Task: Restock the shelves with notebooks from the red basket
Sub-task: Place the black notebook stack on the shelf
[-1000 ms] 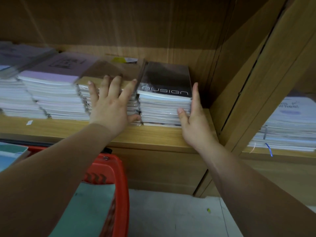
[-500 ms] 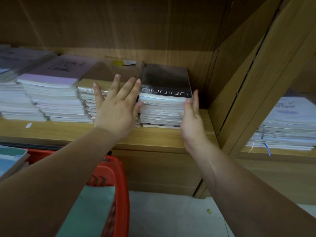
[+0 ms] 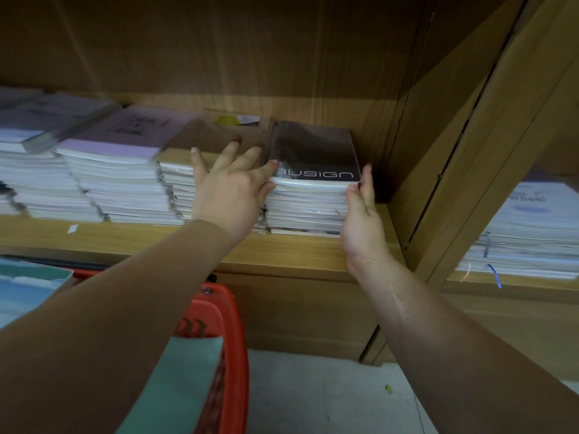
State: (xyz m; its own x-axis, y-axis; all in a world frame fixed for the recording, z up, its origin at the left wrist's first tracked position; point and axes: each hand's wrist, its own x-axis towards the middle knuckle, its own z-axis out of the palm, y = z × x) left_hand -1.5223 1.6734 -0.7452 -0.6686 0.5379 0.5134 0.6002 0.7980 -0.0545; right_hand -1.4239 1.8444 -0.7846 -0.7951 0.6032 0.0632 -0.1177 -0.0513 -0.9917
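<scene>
A stack of notebooks topped by a black "nusign" cover (image 3: 313, 151) lies at the right end of the wooden shelf (image 3: 297, 249). My left hand (image 3: 230, 189) has its fingers spread, with the fingertips against the stack's left edge and over the brown-covered stack (image 3: 175, 183) beside it. My right hand (image 3: 363, 211) lies flat against the black stack's right front corner, fingers together. Neither hand holds anything. The red basket (image 3: 233, 333) stands below the shelf under my left arm, with a teal notebook (image 3: 185, 380) in it.
Further stacks stand to the left, one with a lilac cover (image 3: 125, 136) and one grey (image 3: 37, 117). A wooden upright (image 3: 470, 145) closes the bay on the right; beyond it lies another white stack (image 3: 532, 233). A blue-covered notebook (image 3: 25, 286) shows at lower left.
Both hands slid up the black-topped stack: the left moved right, onto its left edge, and the right rose to its upper right corner. The view tilted slightly.
</scene>
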